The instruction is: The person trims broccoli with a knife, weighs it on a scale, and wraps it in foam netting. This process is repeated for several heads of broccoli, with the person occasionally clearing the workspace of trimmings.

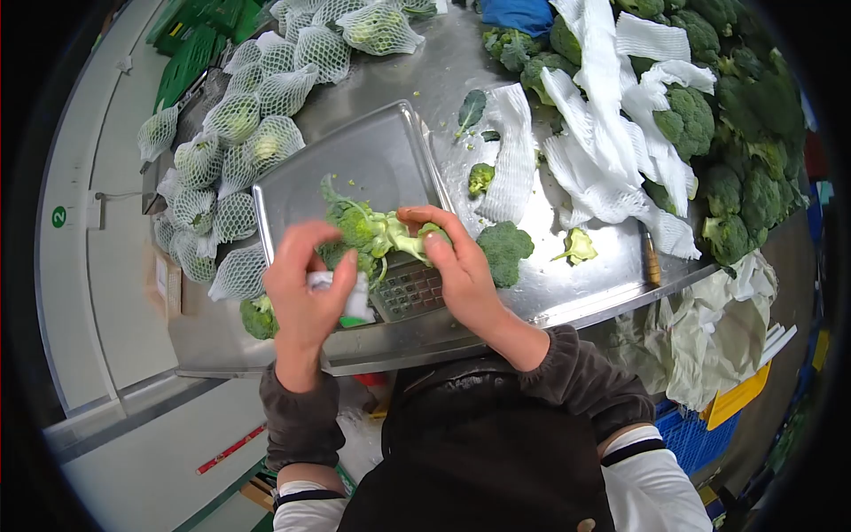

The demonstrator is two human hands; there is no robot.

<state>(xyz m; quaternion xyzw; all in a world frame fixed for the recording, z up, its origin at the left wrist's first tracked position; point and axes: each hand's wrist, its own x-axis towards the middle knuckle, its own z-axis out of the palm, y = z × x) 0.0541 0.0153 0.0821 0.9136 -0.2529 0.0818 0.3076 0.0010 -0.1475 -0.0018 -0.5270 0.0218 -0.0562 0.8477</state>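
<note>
Above the steel scale tray (350, 151), my right hand (456, 270) grips the stem end of a broccoli piece (377, 232), with a small floret by its fingertips. My left hand (306, 288), blurred, is at the left of the broccoli with fingers curved and apart; it does not seem to grip anything. Below the broccoli are the scale's keypad (409, 293) and a white and green item (347, 300). A broccoli head (505, 254) lies just right of my right hand, and another floret (258, 317) sits below my left wrist.
Netted broccoli (235, 118) is heaped at the left. Loose broccoli (745, 177) is piled at the right, beside white net sleeves (612, 124). A knife with a wooden handle (651, 262) and a cut piece (578, 246) lie near the steel table's front edge (567, 312).
</note>
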